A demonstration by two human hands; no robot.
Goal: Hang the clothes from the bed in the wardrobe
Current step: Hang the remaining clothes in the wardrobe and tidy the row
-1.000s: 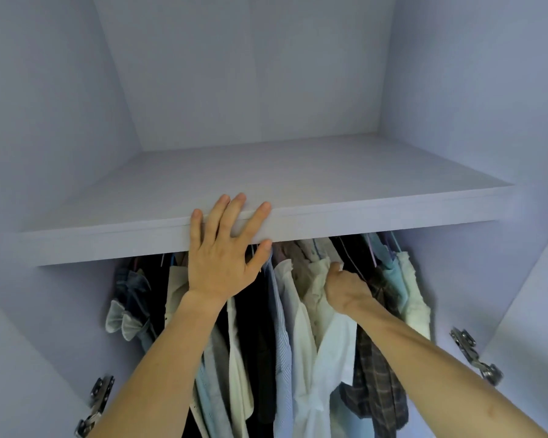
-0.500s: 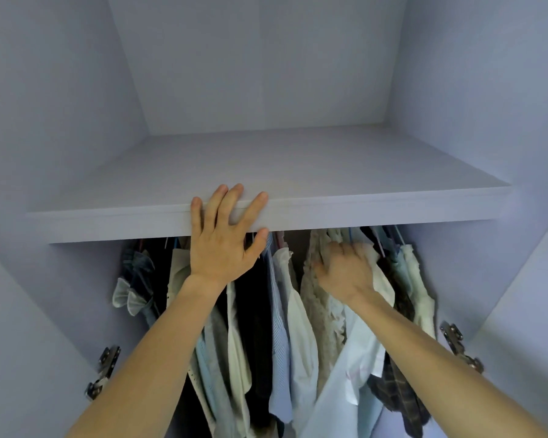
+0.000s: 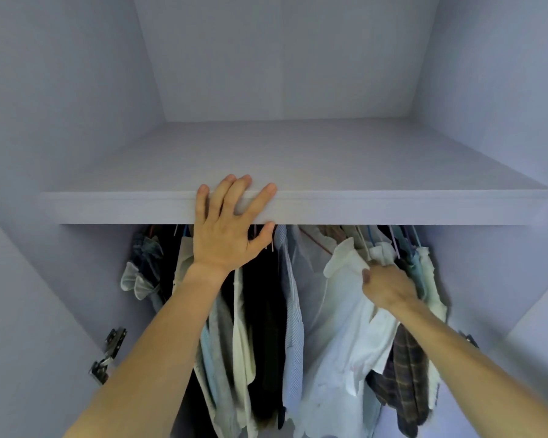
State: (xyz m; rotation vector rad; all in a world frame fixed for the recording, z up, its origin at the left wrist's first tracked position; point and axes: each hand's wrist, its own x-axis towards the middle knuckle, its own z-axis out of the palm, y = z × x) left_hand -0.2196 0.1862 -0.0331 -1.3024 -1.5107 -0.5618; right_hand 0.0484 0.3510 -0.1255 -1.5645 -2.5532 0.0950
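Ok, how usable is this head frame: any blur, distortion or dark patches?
Head view: wide-angle bends the shelf edge; light is soft and bluish, no glare; left hand sharp; white shirt under the right hand slightly smeared; the gap beneath the shelf is dim.

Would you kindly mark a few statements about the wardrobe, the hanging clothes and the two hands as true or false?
1. The left hand rests flat on the front edge of the shelf. True.
2. The right hand hangs free, touching nothing. False: it grips the white shirt near the collar.
3. Folded clothes are stacked on the shelf. False: its top is bare.
4. A dark plaid garment hangs to the right of the white shirt. True.
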